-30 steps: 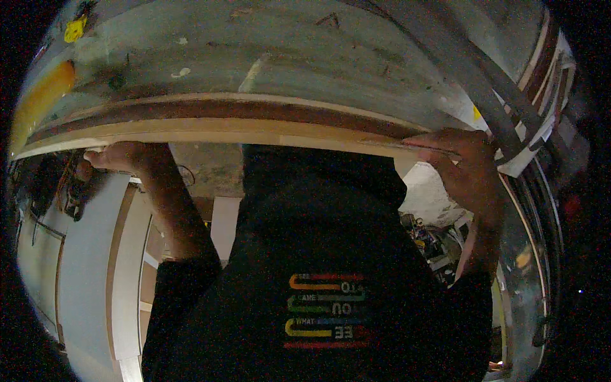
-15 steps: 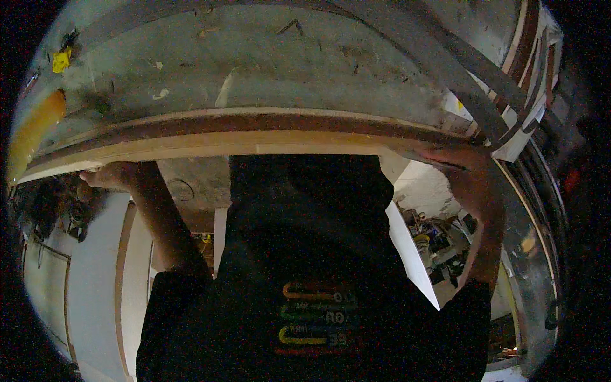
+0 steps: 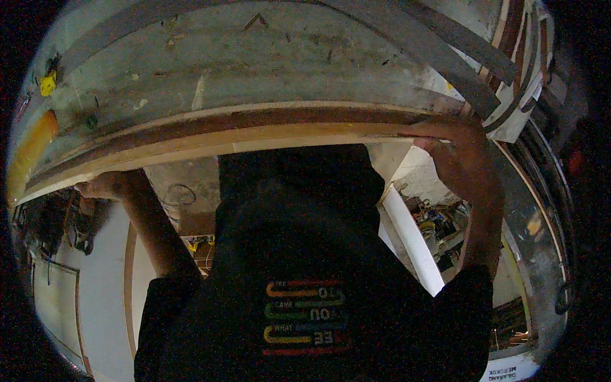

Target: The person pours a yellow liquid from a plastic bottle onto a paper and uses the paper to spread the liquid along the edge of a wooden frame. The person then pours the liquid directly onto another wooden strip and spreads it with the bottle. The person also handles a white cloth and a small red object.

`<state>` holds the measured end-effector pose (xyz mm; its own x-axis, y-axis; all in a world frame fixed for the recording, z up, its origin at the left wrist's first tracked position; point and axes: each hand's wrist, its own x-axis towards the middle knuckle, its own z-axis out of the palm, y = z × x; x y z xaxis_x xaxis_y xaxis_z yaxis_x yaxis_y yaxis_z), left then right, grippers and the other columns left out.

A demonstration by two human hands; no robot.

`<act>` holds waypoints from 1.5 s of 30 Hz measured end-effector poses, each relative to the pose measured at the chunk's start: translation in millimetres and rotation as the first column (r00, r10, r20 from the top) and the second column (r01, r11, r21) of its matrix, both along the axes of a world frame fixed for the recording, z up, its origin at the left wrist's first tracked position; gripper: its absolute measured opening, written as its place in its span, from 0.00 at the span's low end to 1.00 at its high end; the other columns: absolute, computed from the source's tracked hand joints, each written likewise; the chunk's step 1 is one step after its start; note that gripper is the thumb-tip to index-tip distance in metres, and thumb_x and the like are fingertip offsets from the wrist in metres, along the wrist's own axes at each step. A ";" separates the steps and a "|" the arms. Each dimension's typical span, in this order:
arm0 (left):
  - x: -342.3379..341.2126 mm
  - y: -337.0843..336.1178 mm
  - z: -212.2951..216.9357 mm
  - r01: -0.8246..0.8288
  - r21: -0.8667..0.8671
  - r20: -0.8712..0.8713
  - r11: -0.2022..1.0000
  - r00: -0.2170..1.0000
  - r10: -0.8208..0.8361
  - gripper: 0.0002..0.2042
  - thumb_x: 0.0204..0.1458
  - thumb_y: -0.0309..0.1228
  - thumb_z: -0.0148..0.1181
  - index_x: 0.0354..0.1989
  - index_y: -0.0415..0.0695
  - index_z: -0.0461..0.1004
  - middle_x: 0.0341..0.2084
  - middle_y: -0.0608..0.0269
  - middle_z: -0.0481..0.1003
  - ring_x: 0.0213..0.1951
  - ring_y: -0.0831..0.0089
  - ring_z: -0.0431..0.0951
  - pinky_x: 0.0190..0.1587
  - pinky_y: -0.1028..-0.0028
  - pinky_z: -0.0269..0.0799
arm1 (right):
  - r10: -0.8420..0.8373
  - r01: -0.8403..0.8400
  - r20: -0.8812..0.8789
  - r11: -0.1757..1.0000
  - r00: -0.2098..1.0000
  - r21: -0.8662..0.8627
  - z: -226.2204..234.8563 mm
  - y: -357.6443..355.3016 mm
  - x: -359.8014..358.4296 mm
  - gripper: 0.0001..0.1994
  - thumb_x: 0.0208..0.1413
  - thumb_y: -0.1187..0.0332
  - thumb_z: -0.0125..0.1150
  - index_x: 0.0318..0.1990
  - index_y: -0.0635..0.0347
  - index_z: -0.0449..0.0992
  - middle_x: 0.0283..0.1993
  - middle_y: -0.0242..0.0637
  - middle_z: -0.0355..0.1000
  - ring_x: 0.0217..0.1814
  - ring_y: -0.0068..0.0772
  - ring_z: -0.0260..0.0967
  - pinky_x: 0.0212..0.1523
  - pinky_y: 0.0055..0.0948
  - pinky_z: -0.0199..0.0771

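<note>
A long wooden strip point(image 3: 254, 135), pale along its near face with a dark brown band on top, runs left to right along the near side of the grey worktop point(image 3: 254, 70). At its left end my left hand point(image 3: 108, 184) is closed on the near edge; some of its fingers are hidden. My right hand point(image 3: 461, 146) grips the strip near its right end, with fingers over the top and the thumb at the near edge. Dimness blurs the fingertips of both hands.
Long grey flat strips point(image 3: 445, 48) lie across the worktop toward the far right, beside a stack of thin strips point(image 3: 528, 76). An orange-yellow object point(image 3: 38, 143) and a small yellow item point(image 3: 48, 84) are at the left. Cluttered items point(image 3: 433, 223) show below my right arm.
The view has shifted slightly. My right hand's thumb now shows more plainly at the strip's near edge. Both hands stay at the wooden strip.
</note>
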<state>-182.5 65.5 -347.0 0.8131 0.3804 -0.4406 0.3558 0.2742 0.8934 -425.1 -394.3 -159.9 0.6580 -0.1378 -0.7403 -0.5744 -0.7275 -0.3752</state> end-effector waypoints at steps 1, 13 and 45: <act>1.3 0.9 -0.6 -0.027 -0.040 0.010 0.999 1.000 0.028 0.39 0.55 0.65 0.44 0.68 0.51 0.63 0.64 0.55 0.65 0.65 0.52 0.63 0.67 0.47 0.56 | -0.055 0.054 0.040 0.998 0.998 0.015 0.2 1.3 3.1 0.11 0.60 0.71 0.58 0.47 0.58 0.83 0.44 0.46 0.81 0.48 0.46 0.79 0.54 0.40 0.75; -1.6 15.4 -5.2 0.139 -0.001 -0.014 0.990 0.990 -0.139 0.40 0.56 0.66 0.42 0.72 0.54 0.58 0.69 0.54 0.59 0.69 0.53 0.58 0.69 0.44 0.50 | -0.104 0.101 0.156 0.995 0.982 0.028 -11.5 -3.5 0.4 0.10 0.61 0.70 0.59 0.45 0.58 0.84 0.45 0.44 0.81 0.47 0.45 0.79 0.53 0.39 0.75; -7.7 -20.1 13.4 0.008 0.114 -0.120 0.993 0.993 0.006 0.42 0.52 0.68 0.43 0.69 0.51 0.62 0.65 0.53 0.63 0.65 0.51 0.62 0.67 0.47 0.54 | 0.089 -0.092 0.083 0.995 0.993 0.039 -11.4 -4.7 14.4 0.10 0.57 0.70 0.62 0.44 0.58 0.84 0.42 0.46 0.81 0.44 0.44 0.79 0.52 0.38 0.76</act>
